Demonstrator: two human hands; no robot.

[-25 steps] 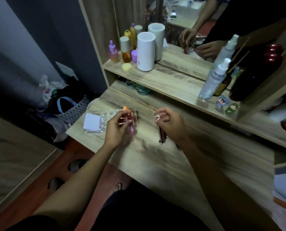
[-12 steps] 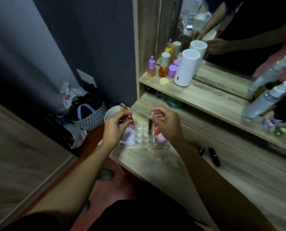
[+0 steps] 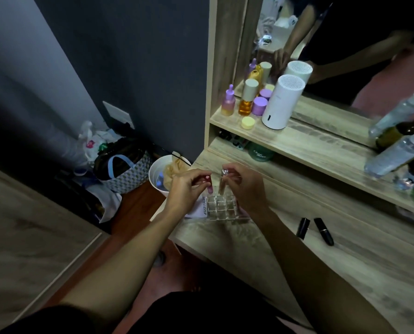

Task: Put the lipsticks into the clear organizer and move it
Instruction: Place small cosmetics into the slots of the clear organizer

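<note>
Dim room. Dark grey wall (image 3: 133, 56) at left, with white wall plate (image 3: 116, 114). Reddish-brown floor (image 3: 133, 208). Light wood-grain vanity desk (image 3: 345, 256) at right, raised shelf (image 3: 297, 141) above, mirror (image 3: 358, 44) behind shelf.

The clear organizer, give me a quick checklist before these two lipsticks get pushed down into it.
1. Clear organizer sits flat on the desk: ok.
2. Left hand pinches the pink lipstick above the organizer's left side: ok.
3. Right hand holds the clear-capped lipstick upright over a back cell: ok.
4. Front cells free: ok, they look empty.
5. Cells under the right hand free: cannot tell, hidden by the hand.
6. All lipsticks collected: not ok, two black lipsticks and lie on the desk to the right.
</note>
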